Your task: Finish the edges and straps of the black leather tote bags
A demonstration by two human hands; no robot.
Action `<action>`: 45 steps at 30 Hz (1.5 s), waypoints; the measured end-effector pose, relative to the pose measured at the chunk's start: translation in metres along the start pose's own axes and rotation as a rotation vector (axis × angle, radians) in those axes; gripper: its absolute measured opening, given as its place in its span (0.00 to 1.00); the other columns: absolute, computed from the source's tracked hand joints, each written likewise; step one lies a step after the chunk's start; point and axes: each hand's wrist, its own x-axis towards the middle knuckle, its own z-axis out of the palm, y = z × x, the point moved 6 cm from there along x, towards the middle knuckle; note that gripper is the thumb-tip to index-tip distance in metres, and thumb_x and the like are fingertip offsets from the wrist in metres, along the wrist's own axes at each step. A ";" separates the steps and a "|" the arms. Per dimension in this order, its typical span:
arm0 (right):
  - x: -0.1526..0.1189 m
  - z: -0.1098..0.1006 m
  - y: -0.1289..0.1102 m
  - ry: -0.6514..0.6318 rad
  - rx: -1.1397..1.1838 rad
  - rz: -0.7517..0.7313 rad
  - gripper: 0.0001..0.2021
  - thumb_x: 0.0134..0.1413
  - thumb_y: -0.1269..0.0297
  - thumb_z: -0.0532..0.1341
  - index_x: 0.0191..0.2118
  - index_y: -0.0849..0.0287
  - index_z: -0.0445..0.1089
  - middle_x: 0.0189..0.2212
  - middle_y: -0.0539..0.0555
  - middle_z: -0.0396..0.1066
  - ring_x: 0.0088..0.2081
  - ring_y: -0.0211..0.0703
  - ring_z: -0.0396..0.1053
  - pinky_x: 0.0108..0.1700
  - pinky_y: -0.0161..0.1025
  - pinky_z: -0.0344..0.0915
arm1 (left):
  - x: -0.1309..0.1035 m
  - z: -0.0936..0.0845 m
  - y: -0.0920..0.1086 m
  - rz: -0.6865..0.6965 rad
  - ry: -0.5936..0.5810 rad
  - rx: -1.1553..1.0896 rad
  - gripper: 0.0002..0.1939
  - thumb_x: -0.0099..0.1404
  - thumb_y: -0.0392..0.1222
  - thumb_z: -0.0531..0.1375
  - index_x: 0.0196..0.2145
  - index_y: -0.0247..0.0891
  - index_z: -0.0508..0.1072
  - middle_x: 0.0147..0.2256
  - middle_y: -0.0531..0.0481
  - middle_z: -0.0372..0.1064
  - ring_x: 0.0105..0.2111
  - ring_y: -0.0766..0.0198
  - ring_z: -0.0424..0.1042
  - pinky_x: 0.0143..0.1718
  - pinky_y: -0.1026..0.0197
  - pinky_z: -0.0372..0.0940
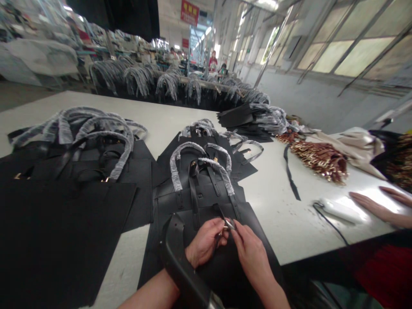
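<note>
My left hand (206, 240) is closed, pinching a narrow black strap with small gold-coloured metal hardware (226, 226) on it. From the right, the fingers of my right hand (254, 251) close on the same strap, close to the metal. Both hands are above a black bag panel (257, 223) lying flat on the table. A thick, curved black handle (180, 257) crosses in front of my left wrist. Just beyond my hands lie more black bag panels with plastic-wrapped handles (175, 167), overlapping one another. The strap's exact fastening is hidden by my fingers.
More black panels with wrapped handles (124, 159) cover the table's left side. On the right are brown tassel-like pieces with gold ends (322, 159), a loose black strip (291, 178) and a white corded device (341, 212). Another person's hands (373, 208) rest at the right.
</note>
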 end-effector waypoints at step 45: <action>0.030 -0.056 0.117 0.335 0.291 0.544 0.16 0.49 0.58 0.60 0.40 0.63 0.73 0.31 0.56 0.67 0.30 0.47 0.65 0.41 0.50 0.65 | -0.001 -0.001 0.000 -0.024 0.083 0.119 0.22 0.54 0.46 0.67 0.43 0.32 0.71 0.34 0.49 0.64 0.23 0.75 0.56 0.19 0.68 0.39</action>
